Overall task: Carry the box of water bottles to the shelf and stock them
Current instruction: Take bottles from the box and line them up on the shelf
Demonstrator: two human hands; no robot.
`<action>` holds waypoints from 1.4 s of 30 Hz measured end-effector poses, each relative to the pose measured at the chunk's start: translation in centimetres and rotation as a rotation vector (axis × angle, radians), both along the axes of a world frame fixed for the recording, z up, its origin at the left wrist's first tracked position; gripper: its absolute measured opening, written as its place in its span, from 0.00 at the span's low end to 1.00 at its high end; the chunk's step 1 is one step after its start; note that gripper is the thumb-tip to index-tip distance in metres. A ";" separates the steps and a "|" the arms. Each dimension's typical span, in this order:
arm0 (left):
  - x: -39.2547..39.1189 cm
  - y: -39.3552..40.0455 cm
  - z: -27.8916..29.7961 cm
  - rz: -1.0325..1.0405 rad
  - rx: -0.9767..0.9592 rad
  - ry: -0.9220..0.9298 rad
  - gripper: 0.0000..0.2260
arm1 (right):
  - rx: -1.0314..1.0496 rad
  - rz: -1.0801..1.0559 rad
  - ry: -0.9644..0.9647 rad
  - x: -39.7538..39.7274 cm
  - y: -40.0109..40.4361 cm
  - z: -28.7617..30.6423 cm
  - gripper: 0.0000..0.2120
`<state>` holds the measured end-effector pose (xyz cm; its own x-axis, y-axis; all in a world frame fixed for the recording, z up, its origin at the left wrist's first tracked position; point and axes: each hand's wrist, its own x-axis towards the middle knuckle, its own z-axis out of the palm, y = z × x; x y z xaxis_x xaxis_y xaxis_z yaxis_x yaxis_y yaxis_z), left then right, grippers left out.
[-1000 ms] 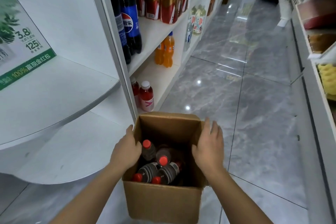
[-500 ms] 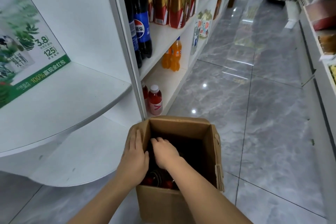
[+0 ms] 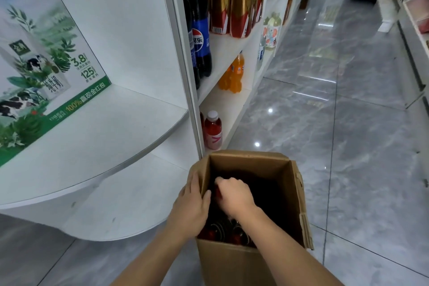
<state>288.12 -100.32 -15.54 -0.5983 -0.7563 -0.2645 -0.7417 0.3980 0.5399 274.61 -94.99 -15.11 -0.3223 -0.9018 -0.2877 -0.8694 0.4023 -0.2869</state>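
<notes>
The open brown cardboard box (image 3: 250, 260) sits on the glossy grey marbled floor tiles (image 3: 348, 146), right at the foot of the white shelving unit (image 3: 183, 58). My left hand (image 3: 191, 204) is clamped over the box's left wall, fingers outside and thumb hooked inside the rim. My right hand (image 3: 234, 193) is down inside the box, fingers curled around something dark with a touch of red at the top, though I cannot tell for sure that it has a firm hold. Beneath it lie the dark bottles with red caps (image 3: 222, 231), on their sides at the bottom. On the lowest shelf just beyond the box stands a red drink bottle with a white cap (image 3: 212, 130). Higher up are orange soda bottles (image 3: 232, 74), a tall blue-labelled cola bottle (image 3: 199, 30) and amber tea bottles (image 3: 232, 0). A green-and-white milk carton case (image 3: 39, 65) rests on the curved white end shelf (image 3: 104, 141) to my left.
</notes>
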 end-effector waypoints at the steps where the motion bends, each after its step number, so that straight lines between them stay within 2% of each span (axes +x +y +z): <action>1: 0.0 -0.1 0.6 0.009 -0.024 0.033 0.27 | -0.048 -0.025 -0.013 -0.1 0.4 1.1 0.15; 4: -0.1 -0.1 4.1 0.065 -0.060 0.271 0.18 | -0.225 -0.095 -0.052 -0.7 1.5 4.9 0.18; 5: -0.1 -0.2 5.1 0.112 -0.005 0.365 0.14 | -0.286 -0.104 -0.052 -0.9 1.8 6.2 0.18; 8: 0.0 -0.5 8.1 0.224 0.232 0.624 0.15 | -0.484 -0.156 -0.070 -1.7 3.0 10.1 0.18; 10: -0.6 0.3 10.1 0.240 0.409 0.730 0.14 | -0.628 -0.235 -0.113 -2.0 4.1 12.5 0.19; 12: -1.4 1.5 11.2 0.221 0.533 0.740 0.15 | -0.823 -0.297 -0.166 -2.1 5.1 14.6 0.18; 14: -2.1 2.6 11.3 0.201 0.600 0.661 0.19 | -0.995 -0.311 -0.184 -2.1 6.0 16.4 0.16; 16: -2.3 3.1 10.8 0.300 0.755 0.570 0.16 | -1.092 -0.305 -0.191 -2.0 6.6 18.0 0.13; 18: -2.1 3.2 10.3 0.374 0.914 0.564 0.15 | -1.133 -0.325 -0.229 -1.8 7.0 19.2 0.12; 20: -2.2 3.5 10.6 0.405 1.006 0.649 0.14 | -1.143 -0.338 -0.253 -1.5 7.4 20.1 0.12; 22: -2.3 4.1 11.5 0.411 1.051 0.717 0.18 | -1.120 -0.346 -0.336 -0.9 7.4 20.3 0.13; 24: -2.7 4.7 12.6 0.404 1.091 0.782 0.22 | -1.057 -0.306 -0.509 -0.5 7.6 20.5 0.20; 25: -2.8 5.0 13.1 0.368 1.116 0.817 0.22 | -0.987 -0.251 -0.587 -0.2 7.7 20.5 0.27; 27: -3.0 5.9 14.7 0.295 1.103 0.900 0.21 | -0.811 -0.135 -0.659 0.5 8.0 20.5 0.46; 29: -2.7 6.4 16.6 0.272 1.076 0.974 0.18 | -0.748 -0.081 -0.643 1.7 8.0 20.5 0.54; 32: -2.0 5.8 19.3 0.266 1.050 1.003 0.19 | -0.854 -0.088 -0.635 2.7 7.5 20.8 0.53; 36: -0.6 4.5 24.3 0.229 0.912 1.012 0.23 | -0.981 -0.097 -0.719 3.4 6.3 24.2 0.54; 38: -0.1 4.4 26.5 0.181 0.744 1.035 0.24 | -1.095 -0.083 -0.710 3.8 6.0 26.6 0.55; 40: 0.9 4.5 29.2 0.124 0.477 1.016 0.18 | -1.189 -0.067 -0.712 4.2 5.8 29.7 0.55; 42: 2.0 4.6 31.8 -0.003 0.220 1.024 0.20 | -1.271 -0.026 -0.728 4.3 5.7 33.0 0.54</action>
<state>290.08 -95.70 16.26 -0.6153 -0.7514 0.2383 0.1119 0.2161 0.9700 278.92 -89.26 17.86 -0.4761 -0.6638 0.5769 -0.3775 -0.4383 -0.8157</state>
